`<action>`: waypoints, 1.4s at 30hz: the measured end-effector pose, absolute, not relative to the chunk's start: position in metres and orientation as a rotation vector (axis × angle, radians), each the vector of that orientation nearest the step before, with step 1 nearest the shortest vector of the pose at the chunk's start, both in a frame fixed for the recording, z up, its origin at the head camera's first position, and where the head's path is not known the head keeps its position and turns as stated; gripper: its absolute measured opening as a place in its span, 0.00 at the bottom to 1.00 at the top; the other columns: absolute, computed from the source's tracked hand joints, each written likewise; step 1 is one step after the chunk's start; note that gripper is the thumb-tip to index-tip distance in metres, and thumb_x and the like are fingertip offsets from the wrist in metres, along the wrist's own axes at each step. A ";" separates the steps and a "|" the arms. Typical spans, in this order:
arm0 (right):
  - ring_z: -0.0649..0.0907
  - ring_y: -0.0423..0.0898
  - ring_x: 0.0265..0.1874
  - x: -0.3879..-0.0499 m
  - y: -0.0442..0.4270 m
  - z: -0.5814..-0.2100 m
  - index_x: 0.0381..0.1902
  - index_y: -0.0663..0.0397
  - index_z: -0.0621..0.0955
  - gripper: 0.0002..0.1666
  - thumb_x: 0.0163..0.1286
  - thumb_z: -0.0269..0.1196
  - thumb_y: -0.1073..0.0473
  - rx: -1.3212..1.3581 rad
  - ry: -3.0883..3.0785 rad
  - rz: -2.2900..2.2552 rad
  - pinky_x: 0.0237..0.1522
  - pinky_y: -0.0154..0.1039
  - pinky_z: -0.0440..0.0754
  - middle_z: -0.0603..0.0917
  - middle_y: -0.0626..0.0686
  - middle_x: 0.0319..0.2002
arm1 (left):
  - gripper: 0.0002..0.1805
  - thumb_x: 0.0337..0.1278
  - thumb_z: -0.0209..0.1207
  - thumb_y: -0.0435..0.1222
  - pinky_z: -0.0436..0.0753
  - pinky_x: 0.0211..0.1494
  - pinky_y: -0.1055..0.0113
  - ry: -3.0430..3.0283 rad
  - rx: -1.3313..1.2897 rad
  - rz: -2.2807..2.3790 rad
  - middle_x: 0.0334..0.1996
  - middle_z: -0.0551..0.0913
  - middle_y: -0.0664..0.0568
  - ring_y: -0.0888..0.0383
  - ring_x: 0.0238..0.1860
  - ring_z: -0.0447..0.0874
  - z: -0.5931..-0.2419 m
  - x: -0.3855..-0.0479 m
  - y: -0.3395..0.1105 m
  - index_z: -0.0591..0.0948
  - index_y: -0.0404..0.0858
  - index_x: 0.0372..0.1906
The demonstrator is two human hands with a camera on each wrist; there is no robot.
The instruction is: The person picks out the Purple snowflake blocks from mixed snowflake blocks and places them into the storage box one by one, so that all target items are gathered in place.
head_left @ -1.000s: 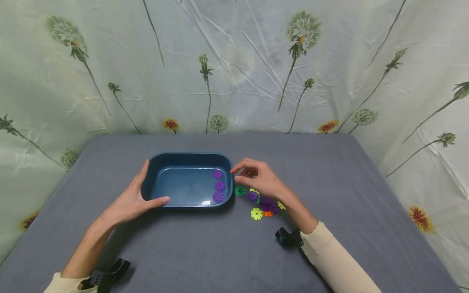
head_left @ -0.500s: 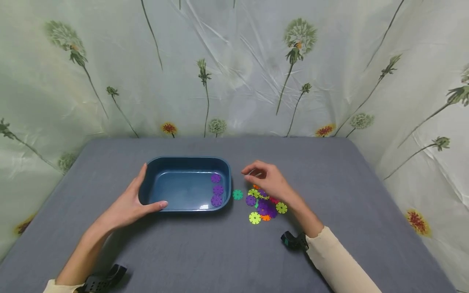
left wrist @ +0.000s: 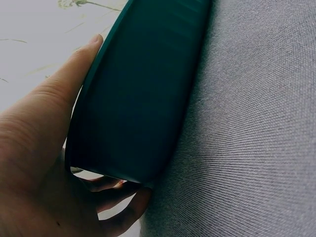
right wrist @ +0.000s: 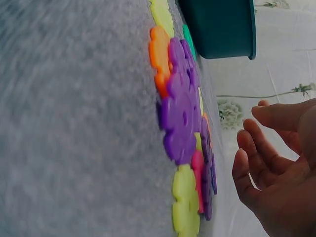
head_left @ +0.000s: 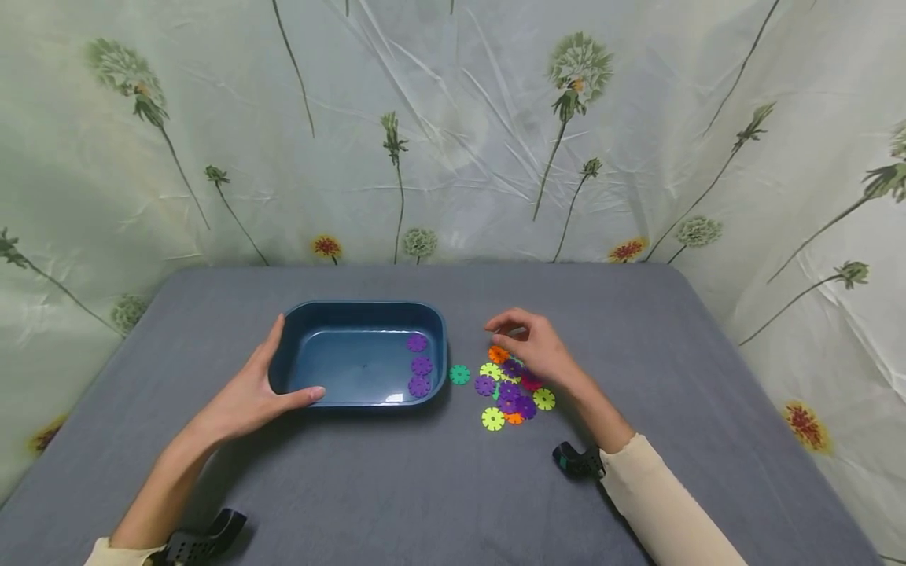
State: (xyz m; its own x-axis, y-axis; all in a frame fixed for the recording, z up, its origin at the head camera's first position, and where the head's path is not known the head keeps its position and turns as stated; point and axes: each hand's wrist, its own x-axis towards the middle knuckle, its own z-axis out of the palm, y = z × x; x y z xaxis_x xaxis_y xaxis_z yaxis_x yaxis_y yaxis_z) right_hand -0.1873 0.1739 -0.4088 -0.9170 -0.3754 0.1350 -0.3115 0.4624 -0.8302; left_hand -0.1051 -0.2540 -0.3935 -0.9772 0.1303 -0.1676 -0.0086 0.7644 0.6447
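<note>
My left hand (head_left: 255,389) grips the left end of a blue tray (head_left: 354,406), thumb on the near rim, fingers around the outer side; the left wrist view shows the hand (left wrist: 44,133) against the tray wall (left wrist: 138,98). Three purple flower discs (head_left: 421,365) lie in a column inside, at the right end. Above the far edge of a pile of coloured discs (head_left: 508,393) is my right hand (head_left: 541,346), fingers loosely bent, an orange disc (head_left: 499,354) just below the fingertips. In the right wrist view that hand (right wrist: 281,163) holds nothing and is apart from the pile.
A green disc (head_left: 459,374) lies between the tray and the pile. A yellow-green disc (head_left: 492,419) is at the pile's near edge, another (head_left: 543,399) at its right. The grey cloth-covered table (head_left: 396,487) ends at a flowered curtain (head_left: 467,141).
My right hand has moved right, from beside the tray's right rim to over the pile's far side, uncovering more discs. The left hand keeps its grip on the tray.
</note>
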 end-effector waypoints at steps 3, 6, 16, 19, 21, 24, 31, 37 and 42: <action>0.87 0.56 0.49 -0.189 0.177 -0.409 0.53 0.61 0.86 0.12 0.75 0.64 0.66 -0.596 2.632 -1.460 0.52 0.42 0.86 0.87 0.62 0.53 | 0.74 0.54 0.72 0.57 0.58 0.68 0.18 2.761 0.084 1.004 0.83 0.38 0.24 0.19 0.78 0.46 -0.393 -0.105 -0.253 0.25 0.49 0.84; 0.88 0.57 0.48 -0.191 0.179 -0.411 0.53 0.61 0.86 0.12 0.75 0.64 0.67 -0.571 2.636 -1.449 0.48 0.38 0.86 0.87 0.62 0.53 | 0.74 0.53 0.73 0.58 0.58 0.69 0.18 2.764 0.073 0.999 0.82 0.38 0.24 0.18 0.78 0.46 -0.394 -0.106 -0.253 0.25 0.49 0.84; 0.82 0.61 0.58 -0.194 0.185 -0.411 0.57 0.63 0.84 0.21 0.66 0.66 0.74 -0.544 2.654 -1.387 0.61 0.59 0.82 0.85 0.63 0.57 | 0.75 0.53 0.72 0.58 0.59 0.68 0.18 2.767 0.073 0.993 0.83 0.38 0.25 0.19 0.78 0.46 -0.393 -0.106 -0.253 0.25 0.49 0.83; 0.81 0.62 0.60 -0.195 0.188 -0.410 0.59 0.63 0.82 0.25 0.64 0.65 0.77 -0.550 2.639 -1.346 0.63 0.61 0.80 0.84 0.64 0.59 | 0.74 0.53 0.72 0.58 0.59 0.68 0.18 2.766 0.074 0.997 0.83 0.37 0.25 0.18 0.79 0.46 -0.393 -0.106 -0.253 0.25 0.49 0.83; 0.81 0.62 0.61 -0.196 0.190 -0.410 0.60 0.63 0.82 0.27 0.62 0.65 0.79 -0.542 2.630 -1.311 0.64 0.61 0.79 0.84 0.64 0.60 | 0.74 0.53 0.72 0.58 0.58 0.68 0.18 2.766 0.076 1.000 0.83 0.37 0.25 0.18 0.79 0.45 -0.393 -0.106 -0.253 0.25 0.49 0.84; 0.81 0.62 0.61 -0.196 0.192 -0.411 0.61 0.63 0.81 0.29 0.60 0.64 0.79 -0.531 2.628 -1.259 0.65 0.61 0.79 0.84 0.64 0.60 | 0.75 0.53 0.72 0.58 0.58 0.68 0.17 2.767 0.070 0.996 0.83 0.37 0.25 0.18 0.79 0.45 -0.393 -0.106 -0.253 0.25 0.48 0.84; 0.81 0.60 0.59 -0.198 0.195 -0.410 0.61 0.63 0.81 0.29 0.61 0.64 0.78 -0.494 2.616 -1.171 0.65 0.59 0.79 0.84 0.63 0.60 | 0.75 0.53 0.72 0.59 0.59 0.68 0.17 2.771 0.052 0.972 0.82 0.38 0.24 0.17 0.78 0.46 -0.393 -0.105 -0.253 0.25 0.47 0.84; 0.82 0.55 0.51 -0.200 0.199 -0.409 0.58 0.62 0.83 0.22 0.66 0.66 0.73 -0.474 2.619 -1.091 0.57 0.50 0.82 0.86 0.61 0.55 | 0.75 0.53 0.72 0.59 0.59 0.68 0.18 2.766 0.055 0.976 0.83 0.38 0.25 0.18 0.78 0.46 -0.393 -0.106 -0.252 0.25 0.48 0.84; 0.81 0.51 0.45 -0.199 0.202 -0.407 0.56 0.61 0.84 0.19 0.67 0.67 0.72 -0.477 2.619 -1.093 0.47 0.39 0.81 0.86 0.59 0.49 | 0.74 0.54 0.72 0.59 0.59 0.68 0.18 2.761 0.072 0.985 0.83 0.37 0.26 0.19 0.79 0.46 -0.394 -0.106 -0.253 0.25 0.49 0.84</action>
